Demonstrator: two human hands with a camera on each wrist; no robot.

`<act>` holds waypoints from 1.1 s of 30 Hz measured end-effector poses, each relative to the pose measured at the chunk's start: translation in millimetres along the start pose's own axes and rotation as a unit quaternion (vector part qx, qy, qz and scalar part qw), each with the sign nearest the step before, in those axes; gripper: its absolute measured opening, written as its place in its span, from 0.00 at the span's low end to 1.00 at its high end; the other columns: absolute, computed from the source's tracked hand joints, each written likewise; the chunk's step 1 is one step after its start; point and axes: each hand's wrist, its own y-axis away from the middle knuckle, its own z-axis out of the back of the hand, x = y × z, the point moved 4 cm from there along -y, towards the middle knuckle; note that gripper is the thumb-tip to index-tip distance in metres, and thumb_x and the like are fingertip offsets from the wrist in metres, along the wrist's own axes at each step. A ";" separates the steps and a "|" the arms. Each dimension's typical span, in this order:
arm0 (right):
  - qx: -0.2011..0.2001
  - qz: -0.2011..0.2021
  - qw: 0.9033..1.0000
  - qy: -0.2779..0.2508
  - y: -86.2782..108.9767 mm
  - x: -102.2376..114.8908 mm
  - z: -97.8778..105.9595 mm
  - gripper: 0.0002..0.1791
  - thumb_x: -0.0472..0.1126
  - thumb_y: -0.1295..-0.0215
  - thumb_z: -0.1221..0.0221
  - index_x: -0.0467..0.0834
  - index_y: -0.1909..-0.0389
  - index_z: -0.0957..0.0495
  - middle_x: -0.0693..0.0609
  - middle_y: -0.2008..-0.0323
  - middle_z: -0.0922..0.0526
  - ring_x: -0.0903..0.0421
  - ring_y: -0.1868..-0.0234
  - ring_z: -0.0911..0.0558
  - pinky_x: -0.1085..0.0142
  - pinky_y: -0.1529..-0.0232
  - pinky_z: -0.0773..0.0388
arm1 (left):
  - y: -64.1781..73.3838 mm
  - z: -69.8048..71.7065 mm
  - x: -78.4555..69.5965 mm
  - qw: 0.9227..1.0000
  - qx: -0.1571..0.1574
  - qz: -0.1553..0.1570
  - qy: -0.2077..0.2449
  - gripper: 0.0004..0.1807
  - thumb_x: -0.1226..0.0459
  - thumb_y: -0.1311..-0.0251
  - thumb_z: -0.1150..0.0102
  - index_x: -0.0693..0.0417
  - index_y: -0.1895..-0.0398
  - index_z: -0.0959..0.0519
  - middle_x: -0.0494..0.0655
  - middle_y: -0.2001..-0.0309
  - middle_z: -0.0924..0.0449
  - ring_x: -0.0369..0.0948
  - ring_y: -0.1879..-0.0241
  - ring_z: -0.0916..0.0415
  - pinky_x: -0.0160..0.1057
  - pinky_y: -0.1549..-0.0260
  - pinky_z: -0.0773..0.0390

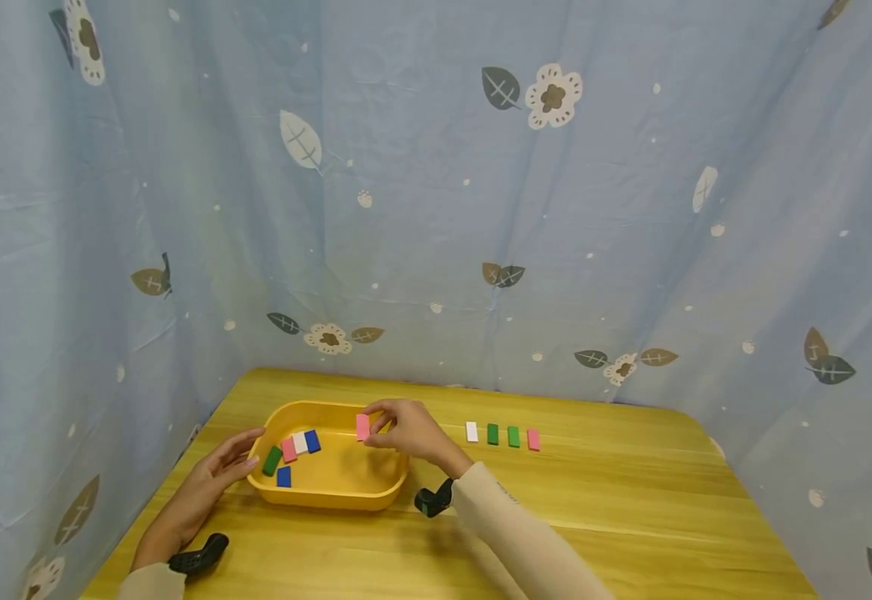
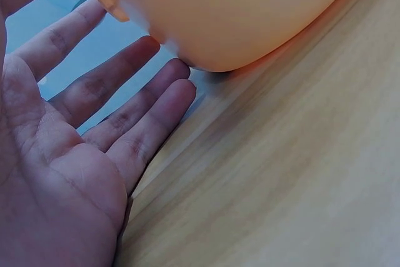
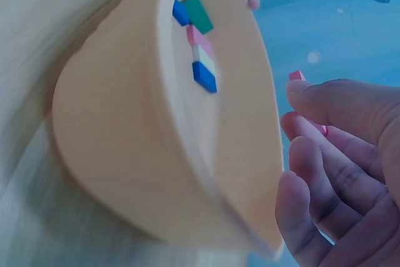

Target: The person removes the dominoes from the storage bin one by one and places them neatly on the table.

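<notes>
Seemingly the work is midway: four blocks [image 1: 493,434] line the tabletop [image 1: 631,500], lower right of centre; five [image 1: 289,451] lie in the yellow bin [image 1: 331,499], lower left, where the right hand [image 1: 412,431] pinches a pink block [image 1: 363,427]; the left hand [image 1: 214,471], fingers extended, touches the bin.

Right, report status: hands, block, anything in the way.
Right hand pinching pink block near far rim of yellow tub. Left hand at tub's left end. No obstruction visible around pink block.

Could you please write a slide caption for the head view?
Right hand pinching a pink block over a yellow bin, left hand at its rim.
</notes>
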 end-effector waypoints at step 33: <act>-0.078 -0.030 0.996 0.003 90.6 -88.1 123.8 0.25 0.44 0.34 0.29 0.49 0.37 0.20 0.54 0.61 0.15 0.39 0.67 0.19 0.63 0.73 0.24 | 0.3 -3.8 2.5 1.000 -0.002 -0.003 0.023 0.38 0.50 0.24 0.44 0.51 0.18 0.46 0.56 0.20 0.51 0.57 0.24 0.53 0.69 0.29 0.51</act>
